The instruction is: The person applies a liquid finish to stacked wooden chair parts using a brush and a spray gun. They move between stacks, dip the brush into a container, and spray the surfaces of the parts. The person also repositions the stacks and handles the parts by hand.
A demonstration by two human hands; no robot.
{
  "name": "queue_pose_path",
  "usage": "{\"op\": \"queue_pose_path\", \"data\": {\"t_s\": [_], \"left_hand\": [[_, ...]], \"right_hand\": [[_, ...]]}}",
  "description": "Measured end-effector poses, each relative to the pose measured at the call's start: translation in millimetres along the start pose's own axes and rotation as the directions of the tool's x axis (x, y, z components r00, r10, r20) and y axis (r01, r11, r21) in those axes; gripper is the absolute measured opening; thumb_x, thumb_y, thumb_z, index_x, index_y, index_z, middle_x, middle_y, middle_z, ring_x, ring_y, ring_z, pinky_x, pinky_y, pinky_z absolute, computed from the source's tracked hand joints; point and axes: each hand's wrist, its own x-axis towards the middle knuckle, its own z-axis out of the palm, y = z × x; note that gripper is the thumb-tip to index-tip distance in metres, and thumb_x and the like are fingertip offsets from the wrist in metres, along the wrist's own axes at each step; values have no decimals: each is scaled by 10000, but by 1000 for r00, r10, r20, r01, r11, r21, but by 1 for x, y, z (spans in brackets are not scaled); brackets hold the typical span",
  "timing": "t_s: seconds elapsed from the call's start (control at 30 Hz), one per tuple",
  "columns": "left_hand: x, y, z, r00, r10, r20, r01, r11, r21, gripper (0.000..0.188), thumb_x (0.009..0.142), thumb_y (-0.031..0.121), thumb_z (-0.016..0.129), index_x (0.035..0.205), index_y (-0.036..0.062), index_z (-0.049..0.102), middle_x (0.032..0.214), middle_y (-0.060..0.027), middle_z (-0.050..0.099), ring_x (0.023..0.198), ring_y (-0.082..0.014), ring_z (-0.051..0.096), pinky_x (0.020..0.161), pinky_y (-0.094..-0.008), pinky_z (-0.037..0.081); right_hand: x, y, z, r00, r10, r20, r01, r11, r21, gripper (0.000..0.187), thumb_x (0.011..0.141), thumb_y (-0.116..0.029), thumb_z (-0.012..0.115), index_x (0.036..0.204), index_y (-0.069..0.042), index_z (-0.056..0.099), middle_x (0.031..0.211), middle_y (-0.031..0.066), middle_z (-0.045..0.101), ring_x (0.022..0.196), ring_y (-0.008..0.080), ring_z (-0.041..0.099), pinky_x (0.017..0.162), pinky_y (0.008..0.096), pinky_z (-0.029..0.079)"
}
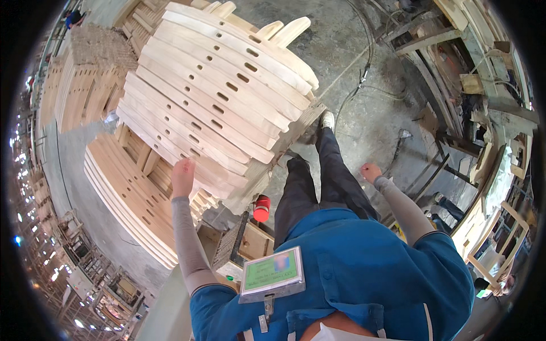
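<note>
My left hand (183, 177) is curled closed at the near left edge of a large stack of pale wooden slats (196, 85) with oval slots. It overlaps the slat ends; whether it touches them I cannot tell, and nothing shows in it. Off to the right, over the grey floor, my right hand (371, 171) hangs in a loose fist, nothing visible in it. Lower to the left lies another stack of curved wooden boards (128, 196) with small holes.
A red cylindrical object (261, 208) stands beside my legs, near a wooden crate (254, 243). Cables (364, 74) trail over the concrete floor (335, 48). More stacked wood (85, 85) rises at the far left. A cluttered bench (495, 113) lines the right side, with a wooden frame (503, 244).
</note>
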Motion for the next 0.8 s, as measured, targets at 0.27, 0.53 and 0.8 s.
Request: {"op": "queue_pose_path", "data": {"t_s": [0.27,0.53,0.8], "left_hand": [[25,28,16,986,129,110,-167,845,507,135,817,110,461,803,5,545,739,-154,529,736,-342,510,630,-418,403],[57,105,69,692,-685,-226,652,728,-212,189,819,172,483,758,2,540,676,-98,561,652,-229,551,585,-324,451],[140,232,157,681,-576,-452,605,790,-96,486,897,369,320,1192,-13,370,1193,-182,420,1097,-316,412,939,-415,337]], "right_hand": [[49,37,-45,999,53,0,-53,998,-20,220,722,-228,495,774,-54,617,776,177,608,765,334,587,683,406,459],[192,90,-90,995,36,97,-32,999,-38,241,736,-235,459,786,-46,601,819,191,604,825,364,568,725,426,446],[464,134,-187,994,106,-1,-105,987,121,204,755,-200,448,825,-83,600,869,194,596,845,362,566,738,439,445]]}}
